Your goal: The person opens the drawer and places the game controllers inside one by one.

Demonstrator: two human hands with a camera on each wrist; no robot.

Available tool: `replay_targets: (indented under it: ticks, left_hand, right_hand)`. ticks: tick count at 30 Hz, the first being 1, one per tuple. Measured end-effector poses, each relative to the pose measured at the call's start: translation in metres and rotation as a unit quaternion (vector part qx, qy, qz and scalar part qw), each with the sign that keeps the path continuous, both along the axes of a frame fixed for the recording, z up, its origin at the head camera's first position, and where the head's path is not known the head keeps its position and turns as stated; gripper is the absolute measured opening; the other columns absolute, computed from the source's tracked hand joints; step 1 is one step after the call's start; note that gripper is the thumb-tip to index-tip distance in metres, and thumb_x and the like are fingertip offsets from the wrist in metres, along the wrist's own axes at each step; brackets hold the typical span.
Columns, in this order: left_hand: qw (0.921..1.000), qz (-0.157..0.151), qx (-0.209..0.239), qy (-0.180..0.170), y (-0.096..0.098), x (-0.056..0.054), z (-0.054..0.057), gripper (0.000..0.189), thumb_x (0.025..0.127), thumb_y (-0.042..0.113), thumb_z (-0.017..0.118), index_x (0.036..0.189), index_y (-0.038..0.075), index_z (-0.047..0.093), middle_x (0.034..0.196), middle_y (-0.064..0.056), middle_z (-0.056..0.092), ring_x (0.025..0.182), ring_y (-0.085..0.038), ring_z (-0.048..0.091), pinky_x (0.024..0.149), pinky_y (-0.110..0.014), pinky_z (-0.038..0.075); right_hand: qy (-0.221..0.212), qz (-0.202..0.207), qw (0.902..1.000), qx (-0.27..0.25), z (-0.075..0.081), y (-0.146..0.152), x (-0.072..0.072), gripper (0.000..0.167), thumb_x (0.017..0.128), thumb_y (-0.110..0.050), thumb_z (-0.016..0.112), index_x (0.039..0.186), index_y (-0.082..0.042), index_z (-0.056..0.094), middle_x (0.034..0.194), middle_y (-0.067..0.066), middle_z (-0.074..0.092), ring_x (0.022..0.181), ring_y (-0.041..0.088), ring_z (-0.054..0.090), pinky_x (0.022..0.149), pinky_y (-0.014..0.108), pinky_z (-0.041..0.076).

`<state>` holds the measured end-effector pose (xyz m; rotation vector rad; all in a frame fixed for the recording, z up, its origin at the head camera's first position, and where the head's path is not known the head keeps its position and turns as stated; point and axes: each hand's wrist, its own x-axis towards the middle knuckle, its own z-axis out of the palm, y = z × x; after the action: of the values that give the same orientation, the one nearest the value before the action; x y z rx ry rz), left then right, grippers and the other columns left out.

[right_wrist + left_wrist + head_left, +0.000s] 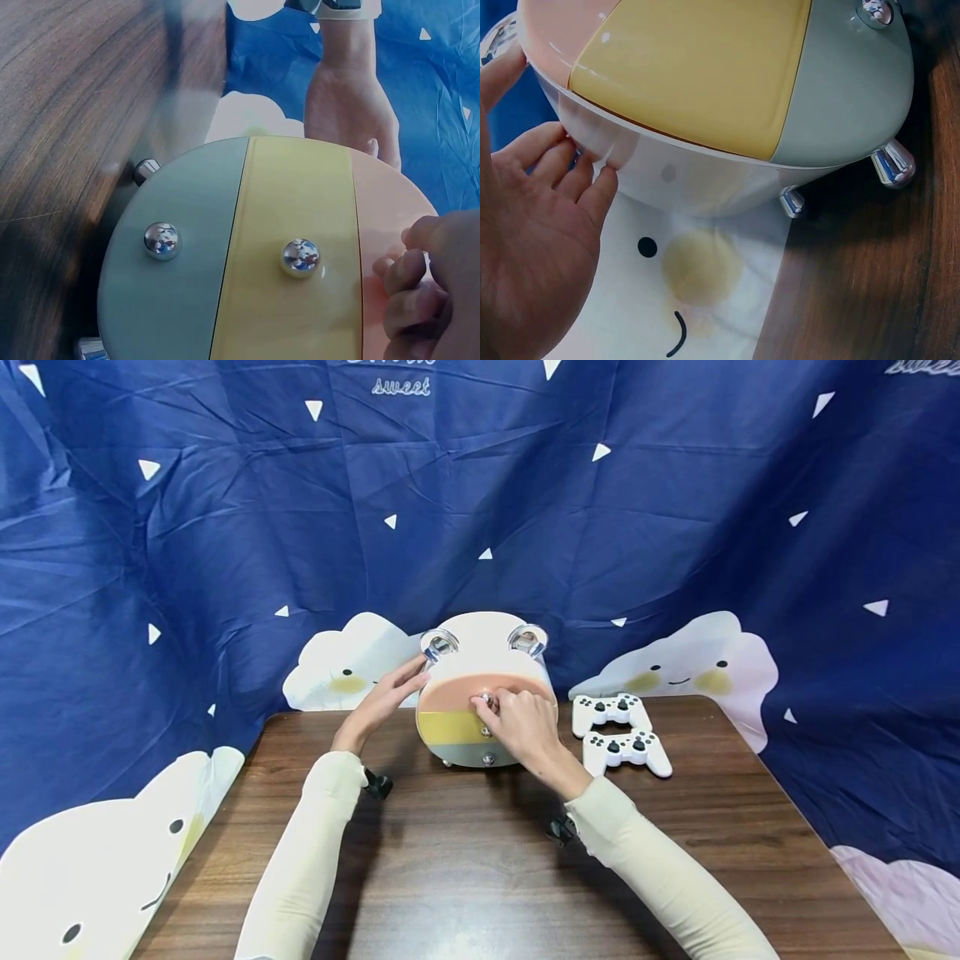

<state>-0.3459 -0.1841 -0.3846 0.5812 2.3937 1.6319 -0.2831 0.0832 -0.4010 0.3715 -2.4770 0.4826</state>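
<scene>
A small white drawer cabinet (pixel 483 643) with two round chrome rings on top stands at the back of the table. Its rounded front has a pink top drawer (pixel 450 693), a yellow middle drawer (pixel 697 67) and a grey-green bottom drawer (pixel 176 300). Each drawer bears a silver ball knob. My right hand (pixel 525 727) pinches the knob of the pink drawer, whose front sits level with the others. With its fingers nearly straight, my left hand (pixel 547 225) touches the cabinet's white side wall, near the upper left.
Two white game controllers (pixel 626 752) lie on the table just right of the cabinet. The brown wooden table (pixel 450 877) reaches toward me. Behind it hangs a blue cloth (pixel 480 485) with white triangles and clouds. Short chrome feet (pixel 892 163) carry the cabinet.
</scene>
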Motion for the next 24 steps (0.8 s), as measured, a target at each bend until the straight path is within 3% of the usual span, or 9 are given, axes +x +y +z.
replay_targets:
  ticks: [11,19,24]
  left_hand:
    - [0.9999,-0.009,0.003,0.011,-0.001,-0.004,-0.004,0.065,0.111,0.038,0.054,0.169,0.019,0.032,0.177,-0.007,0.026,0.166,-0.027,0.022,0.135,-0.052,0.019]
    - [1.0000,0.000,-0.005,0.004,-0.001,-0.006,-0.003,0.066,0.111,0.039,0.055,0.169,0.019,0.033,0.177,-0.007,0.028,0.165,-0.027,0.023,0.135,-0.052,0.020]
    - [1.0000,-0.002,-0.004,0.006,-0.001,-0.005,-0.004,0.066,0.111,0.039,0.055,0.169,0.018,0.032,0.177,-0.007,0.027,0.165,-0.027,0.022,0.135,-0.051,0.020]
  right_hand:
    - [-0.013,0.014,0.9998,-0.011,-0.001,0.003,0.002,0.052,0.101,-0.056,0.068,0.065,-0.021,0.053,0.052,-0.004,0.047,0.049,0.023,0.055,0.044,0.039,0.040]
    - [-0.024,0.019,0.9995,-0.002,-0.012,0.008,0.010,0.029,0.100,-0.044,0.072,0.090,-0.017,0.071,0.056,0.002,0.058,0.053,0.029,0.062,0.045,0.041,0.044]
    - [-0.049,0.007,0.9988,-0.002,-0.022,0.013,0.014,0.027,0.100,-0.046,0.072,0.091,-0.020,0.073,0.062,0.002,0.065,0.057,0.031,0.067,0.046,0.042,0.048]
